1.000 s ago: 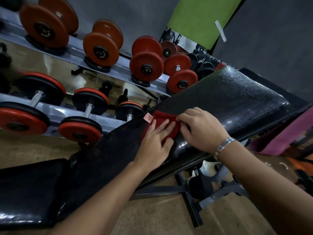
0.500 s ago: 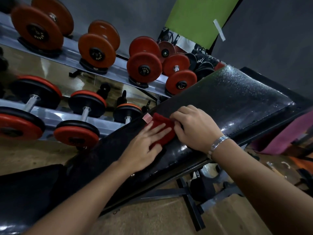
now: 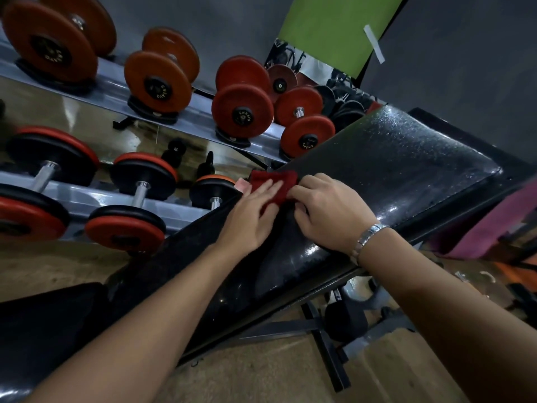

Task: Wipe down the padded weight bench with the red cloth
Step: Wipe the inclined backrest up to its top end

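A black padded weight bench (image 3: 392, 158) slants across the view, its backrest shiny and wet-looking toward the upper right. The red cloth (image 3: 274, 181), folded small with a pale tag at its left corner, lies on the far edge of the backrest. My left hand (image 3: 252, 213) presses flat on the cloth with straight fingers. My right hand (image 3: 328, 210), with a metal bracelet at the wrist, has its fingers curled at the cloth's right edge and pinches it. A black seat pad (image 3: 46, 324) sits at the lower left.
A two-tier metal rack (image 3: 186, 114) holding several red and black dumbbells stands just beyond the bench. The bench's steel frame (image 3: 325, 338) crosses the brown floor below. A purple pad (image 3: 499, 225) lies at the right edge. A green panel (image 3: 334, 30) leans on the grey wall.
Both hands have slid the cloth slightly toward the far edge of the backrest. The left hand's fingers now lie further over the cloth.
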Available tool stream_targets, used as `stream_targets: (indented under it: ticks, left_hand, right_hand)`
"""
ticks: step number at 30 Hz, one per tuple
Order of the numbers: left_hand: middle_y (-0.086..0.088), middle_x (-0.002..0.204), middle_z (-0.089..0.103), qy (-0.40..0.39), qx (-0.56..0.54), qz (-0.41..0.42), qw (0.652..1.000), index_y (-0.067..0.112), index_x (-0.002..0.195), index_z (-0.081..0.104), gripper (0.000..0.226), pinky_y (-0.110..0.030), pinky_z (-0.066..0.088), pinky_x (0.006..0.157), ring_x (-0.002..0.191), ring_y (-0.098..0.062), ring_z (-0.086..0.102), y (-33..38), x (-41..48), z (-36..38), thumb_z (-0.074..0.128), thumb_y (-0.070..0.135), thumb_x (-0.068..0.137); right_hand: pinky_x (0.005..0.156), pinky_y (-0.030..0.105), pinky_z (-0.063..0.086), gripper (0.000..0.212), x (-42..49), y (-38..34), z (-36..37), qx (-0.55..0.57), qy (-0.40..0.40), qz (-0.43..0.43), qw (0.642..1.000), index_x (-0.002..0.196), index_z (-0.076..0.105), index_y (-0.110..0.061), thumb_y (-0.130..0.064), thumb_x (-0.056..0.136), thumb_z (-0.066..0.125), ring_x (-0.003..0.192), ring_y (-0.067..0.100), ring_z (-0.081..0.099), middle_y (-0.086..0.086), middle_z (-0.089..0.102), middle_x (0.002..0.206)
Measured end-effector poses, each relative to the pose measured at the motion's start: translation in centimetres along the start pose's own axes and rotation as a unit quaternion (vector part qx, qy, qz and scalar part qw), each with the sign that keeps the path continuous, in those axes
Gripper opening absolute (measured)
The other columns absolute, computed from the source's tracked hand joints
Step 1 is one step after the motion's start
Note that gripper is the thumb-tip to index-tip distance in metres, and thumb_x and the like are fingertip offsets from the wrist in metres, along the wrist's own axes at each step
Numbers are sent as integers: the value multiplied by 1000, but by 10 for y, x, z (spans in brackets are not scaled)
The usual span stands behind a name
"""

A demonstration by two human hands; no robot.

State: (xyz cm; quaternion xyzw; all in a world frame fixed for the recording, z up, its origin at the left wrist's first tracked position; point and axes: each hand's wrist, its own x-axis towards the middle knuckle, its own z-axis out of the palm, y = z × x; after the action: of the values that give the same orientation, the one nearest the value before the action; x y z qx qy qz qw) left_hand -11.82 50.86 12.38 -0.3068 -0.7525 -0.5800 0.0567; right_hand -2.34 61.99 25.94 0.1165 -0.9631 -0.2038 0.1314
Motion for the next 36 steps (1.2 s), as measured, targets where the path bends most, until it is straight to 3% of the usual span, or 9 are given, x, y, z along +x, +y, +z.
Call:
stream_targets:
  ticks: [3,9,15,19,20,26,29,33,36]
  left_hand:
    - [5,159,37,25,-14,-78,997,37,146,46,57,-39,15,124,152,-25,20,22,21,15,31,47,93]
    - [11,151,46,6,-61,52,997,25,138,59,44,-26,22,122,150,-8,21,17,-15,0,50,17,96]
    - [10,159,35,-22,-9,-73,997,39,146,46,56,-42,14,124,153,-20,18,28,30,8,27,51,95]
    - [26,145,43,21,-41,-14,999,26,132,65,38,-10,22,114,147,-5,23,34,4,6,46,20,99]
    - [27,144,44,8,-50,4,999,25,133,64,40,-10,23,115,146,-5,26,30,0,1,48,14,98]
    - [-1,160,34,-33,-38,-27,998,31,148,44,46,-31,9,124,152,-18,21,20,44,6,40,26,102]
    - [5,159,36,-3,-28,-13,1000,37,146,46,46,-38,13,125,153,-20,17,23,31,15,41,26,102]
    - [13,158,36,-29,1,7,1000,43,144,47,48,-29,12,119,151,-15,14,15,26,-2,43,24,100]
    - [8,157,40,4,-1,-34,999,42,144,47,49,-42,20,123,151,-21,23,20,31,8,40,40,95]
  right_hand:
    - [67,42,51,35,0,1,-4,-4,2,-5,1000,92,66,-15,-28,83,34,78,25,53,2,59,85]
    - [64,43,51,29,3,1,-9,7,18,-8,1000,88,64,-14,-26,84,38,77,25,54,3,59,83]
    - [57,41,51,13,2,-2,-13,12,49,-19,999,81,61,-12,-19,79,50,72,28,54,5,58,79]
    - [59,42,51,23,3,0,-9,13,45,-20,999,82,61,-13,-24,81,40,73,27,54,4,57,80]
    - [60,41,51,22,4,0,-7,13,43,-17,999,82,61,-13,-23,80,42,74,28,55,5,57,80]
    - [60,39,49,16,2,8,-3,-22,32,-7,999,86,64,-13,-20,78,52,75,29,55,5,61,82]
    - [63,39,50,21,-1,18,-6,-44,26,3,999,91,66,-15,-23,79,51,78,28,56,4,62,84]
    - [67,39,49,20,-4,21,-6,-64,16,19,998,92,65,-17,-25,80,50,83,28,57,3,62,87]
    - [68,39,49,21,-5,16,-6,-56,12,16,998,92,65,-17,-26,81,49,83,26,57,2,62,86]
